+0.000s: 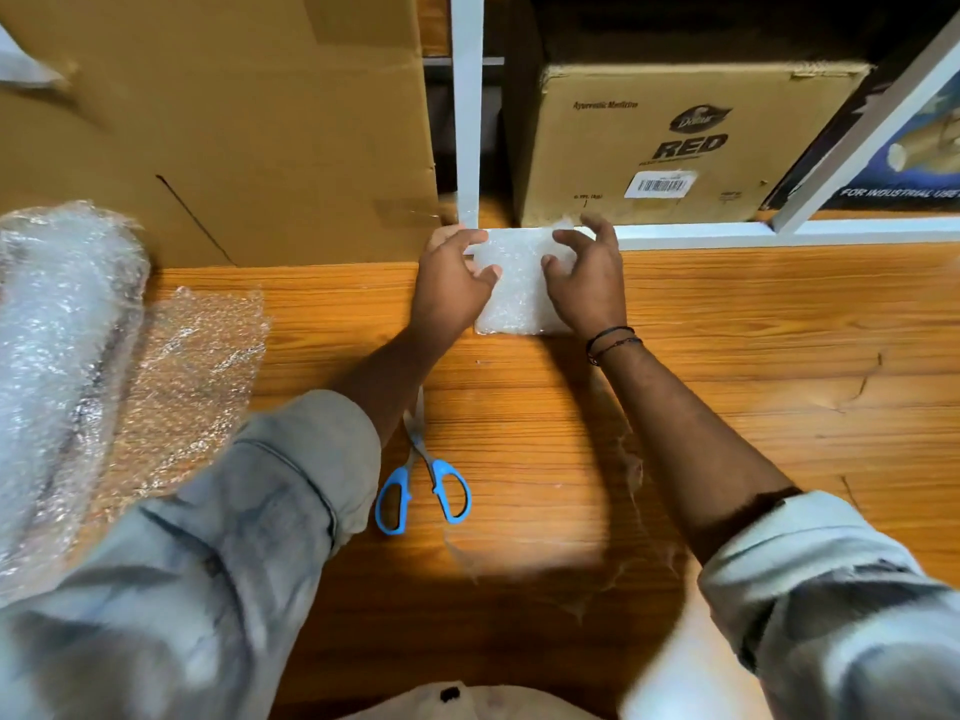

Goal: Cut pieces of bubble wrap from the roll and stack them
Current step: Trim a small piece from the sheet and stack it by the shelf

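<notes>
A stack of cut bubble wrap pieces (519,283) lies at the far side of the wooden table (753,356), against a white shelf frame. My left hand (449,283) rests on the stack's left edge with its thumb laid on top. My right hand (589,283) sits at the right edge, fingers loosely curled over the far corner and thumb on the top sheet. The bubble wrap roll (62,324) lies at the far left, with a loose length (187,376) spread out from it. Blue-handled scissors (423,485) lie shut on the table beside my left forearm.
A large cardboard box (234,122) stands behind the roll. A white shelf post (467,106) rises behind the stack, and a printed "RED" carton (675,148) sits on the shelf. A thin clear plastic scrap (597,553) lies near my right forearm.
</notes>
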A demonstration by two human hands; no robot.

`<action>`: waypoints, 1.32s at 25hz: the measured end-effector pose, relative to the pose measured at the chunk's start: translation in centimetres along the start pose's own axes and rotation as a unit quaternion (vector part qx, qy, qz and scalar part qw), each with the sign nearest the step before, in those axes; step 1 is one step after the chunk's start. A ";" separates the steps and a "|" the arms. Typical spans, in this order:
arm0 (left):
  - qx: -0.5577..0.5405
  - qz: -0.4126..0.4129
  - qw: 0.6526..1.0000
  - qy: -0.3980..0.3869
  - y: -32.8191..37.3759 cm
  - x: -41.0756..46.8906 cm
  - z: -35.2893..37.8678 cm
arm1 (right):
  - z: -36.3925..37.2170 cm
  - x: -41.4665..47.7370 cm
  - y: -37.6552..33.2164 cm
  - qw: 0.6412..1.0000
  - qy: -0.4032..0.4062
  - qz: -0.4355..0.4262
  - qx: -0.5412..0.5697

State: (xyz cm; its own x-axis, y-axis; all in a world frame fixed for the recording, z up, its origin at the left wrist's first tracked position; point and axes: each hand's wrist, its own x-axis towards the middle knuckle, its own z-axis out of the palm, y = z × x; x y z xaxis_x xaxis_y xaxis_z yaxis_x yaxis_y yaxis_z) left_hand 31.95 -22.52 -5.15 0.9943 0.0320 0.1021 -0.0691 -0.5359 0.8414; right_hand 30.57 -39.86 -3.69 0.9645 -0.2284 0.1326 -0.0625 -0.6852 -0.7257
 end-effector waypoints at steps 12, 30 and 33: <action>0.236 0.082 0.968 -0.030 -1.0 -1.6 0.0 | 2.1 -0.6 1.0 0.958 -0.114 -0.154 -0.216; 0.424 0.099 0.881 -0.186 -3.5 -1.7 0.2 | 4.8 -2.0 3.1 0.938 -0.154 -0.135 -0.280; 0.400 0.081 0.887 -0.215 -2.6 -1.2 -0.3 | 4.6 -2.0 2.9 0.938 -0.167 -0.129 -0.274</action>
State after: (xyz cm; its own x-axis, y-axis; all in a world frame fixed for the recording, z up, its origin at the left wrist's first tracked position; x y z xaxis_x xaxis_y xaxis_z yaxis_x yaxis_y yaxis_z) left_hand 30.87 -20.89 -7.31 0.9280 -0.3318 -0.1695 -0.3040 -0.9373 0.1705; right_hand 29.60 -38.21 -9.13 0.9866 0.1604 -0.0293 0.1494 -0.9615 -0.2305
